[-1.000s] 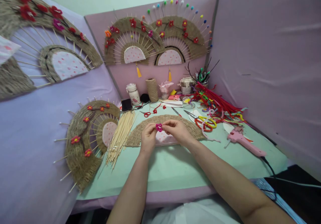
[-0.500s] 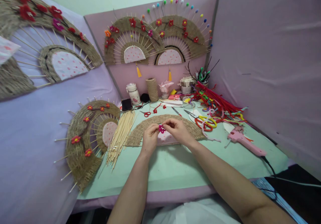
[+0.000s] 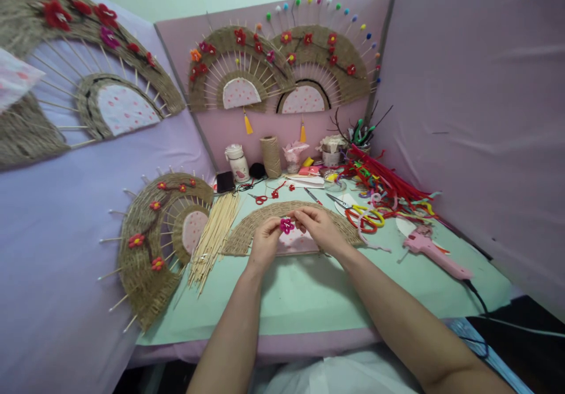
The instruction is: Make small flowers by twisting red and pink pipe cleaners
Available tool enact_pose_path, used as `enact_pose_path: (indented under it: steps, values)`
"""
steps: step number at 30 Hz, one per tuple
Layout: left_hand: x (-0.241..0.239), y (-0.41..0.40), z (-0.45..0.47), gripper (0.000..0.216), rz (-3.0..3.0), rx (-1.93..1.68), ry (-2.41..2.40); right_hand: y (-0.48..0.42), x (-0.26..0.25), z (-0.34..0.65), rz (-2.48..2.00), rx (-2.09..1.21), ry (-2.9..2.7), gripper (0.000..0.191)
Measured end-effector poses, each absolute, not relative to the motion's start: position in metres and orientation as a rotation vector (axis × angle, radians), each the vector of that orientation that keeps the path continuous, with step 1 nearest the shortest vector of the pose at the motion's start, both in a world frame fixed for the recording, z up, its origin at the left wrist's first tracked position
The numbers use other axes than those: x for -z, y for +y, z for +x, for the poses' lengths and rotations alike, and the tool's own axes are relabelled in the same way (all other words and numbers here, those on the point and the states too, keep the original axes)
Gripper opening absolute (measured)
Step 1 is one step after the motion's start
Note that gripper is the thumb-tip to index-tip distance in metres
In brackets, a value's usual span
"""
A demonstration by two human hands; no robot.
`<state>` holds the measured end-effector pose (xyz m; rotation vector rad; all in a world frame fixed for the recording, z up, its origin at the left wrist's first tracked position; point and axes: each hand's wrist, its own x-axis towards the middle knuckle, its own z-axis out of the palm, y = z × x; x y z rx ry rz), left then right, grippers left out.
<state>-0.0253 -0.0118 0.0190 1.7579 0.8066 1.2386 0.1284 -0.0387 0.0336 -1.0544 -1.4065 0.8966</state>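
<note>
A pink flower (image 3: 286, 225) is held up between the left hand (image 3: 265, 242) and the right hand (image 3: 318, 228). It is pinched from both sides, with the fingertips of each hand pressed together on it. The flower is kept just above a half-round woven fan (image 3: 242, 238) that is laid flat on the green table (image 3: 300, 297). A bundle of thin sticks (image 3: 214, 235) is laid just beside the fan, on its left. Further left, a finished fan with red flowers (image 3: 150, 247) is propped at the table's edge. To the right, yellow and red scissors (image 3: 364, 214) and a pink glue gun (image 3: 432, 251) are seen, well apart from the hands. A pile of fuzzy wires (image 3: 388, 188) is heaped behind them.
</note>
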Motion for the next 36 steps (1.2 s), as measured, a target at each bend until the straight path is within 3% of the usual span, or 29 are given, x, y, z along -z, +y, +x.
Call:
enact_pose_path:
  steps: [6,15,25,36]
  values:
    - [-0.019,-0.012,-0.025,0.016,1.791,-1.229,0.783,-0.043,-0.04,0.127,-1.028,-0.837,-1.465,0.017]
    - [-0.02,-0.011,-0.026,0.019,1.804,-1.263,0.781,-0.044,-0.038,0.126,-0.981,-0.908,-1.419,0.02]
    - [-0.011,-0.007,-0.024,0.025,1.477,-1.227,0.736,-0.045,-0.04,0.129,-0.8,-0.225,-1.765,0.013]
    - [-0.016,-0.014,-0.023,0.021,1.154,-1.092,0.642,-0.046,-0.036,0.131,-0.808,0.013,-1.825,0.017]
